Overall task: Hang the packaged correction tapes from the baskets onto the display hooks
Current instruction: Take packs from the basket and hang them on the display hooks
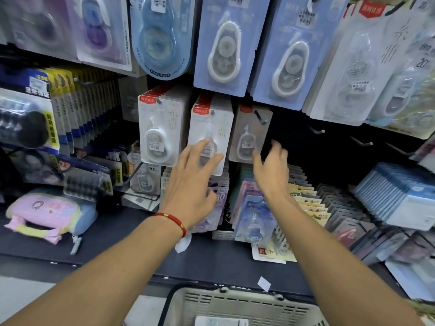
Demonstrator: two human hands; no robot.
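2 blurred hands, left hand [193, 184] and right hand [270, 170], cover hanging packs [209, 128].

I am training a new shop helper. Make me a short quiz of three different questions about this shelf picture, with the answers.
1. True or false: the left hand rests on the middle stack of white packs.
2. Which wrist wears the red bracelet? A left, B right
3. Fill in: the card near the right hand hangs on a ____.

Key: 1 true; 2 A; 3 hook
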